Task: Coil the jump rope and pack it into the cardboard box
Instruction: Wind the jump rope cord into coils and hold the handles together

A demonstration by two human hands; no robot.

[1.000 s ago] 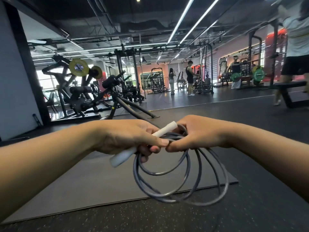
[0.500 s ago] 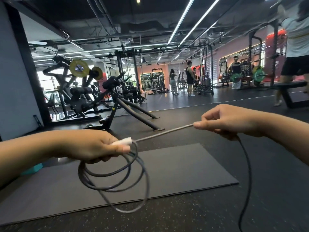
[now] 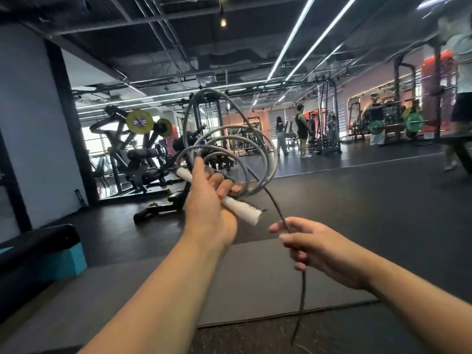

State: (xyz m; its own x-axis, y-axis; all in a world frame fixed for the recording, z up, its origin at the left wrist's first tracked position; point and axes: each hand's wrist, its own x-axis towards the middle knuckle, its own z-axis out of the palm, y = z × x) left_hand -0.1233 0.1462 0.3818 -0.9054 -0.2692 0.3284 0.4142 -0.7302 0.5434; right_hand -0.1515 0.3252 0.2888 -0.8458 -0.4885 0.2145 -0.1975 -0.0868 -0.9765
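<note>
My left hand (image 3: 208,198) is raised in the middle of the view, closed around a white handle (image 3: 241,209) of the grey jump rope (image 3: 265,152). Several loops of the rope stand up in the air above that hand. From the coil a free strand runs down to my right hand (image 3: 314,245), which pinches it between thumb and fingers lower right. Below that hand the strand hangs toward the floor. No cardboard box is in view.
A grey exercise mat (image 3: 255,279) lies on the dark rubber floor below my arms. A black and teal step platform (image 3: 38,254) sits at the left edge. Weight machines (image 3: 143,154) stand behind the coil. People stand far back and one at the right edge.
My left hand has lifted and turned so the coil now stands upward instead of hanging. My right hand has dropped lower and slid along the strand, closer to the left hand.
</note>
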